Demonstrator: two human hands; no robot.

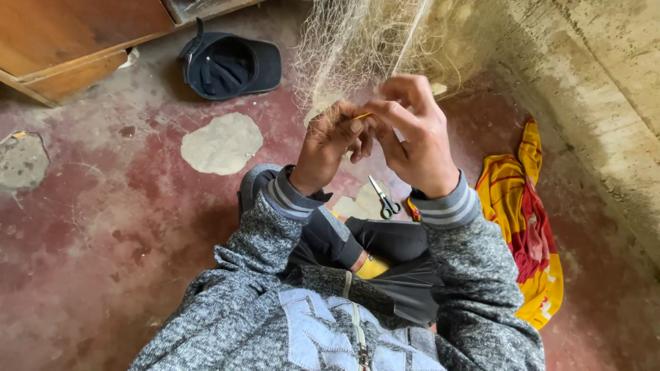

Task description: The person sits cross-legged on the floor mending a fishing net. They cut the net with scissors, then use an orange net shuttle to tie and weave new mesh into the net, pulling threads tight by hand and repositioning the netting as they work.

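A pale, fine-meshed fishing net hangs down in front of me from above. My left hand grips a bunched fold of the net at its lower edge. My right hand is closed beside it, pinching a thin yellow netting needle whose tip points toward the left hand. The two hands nearly touch. I sit cross-legged on the floor in a grey knitted jacket. Small scissors lie on the floor just below my hands, near my knees.
A dark cap lies upside down on the worn red floor at the back. A yellow and red cloth lies to my right, beside a concrete wall. Wooden furniture stands at the far left.
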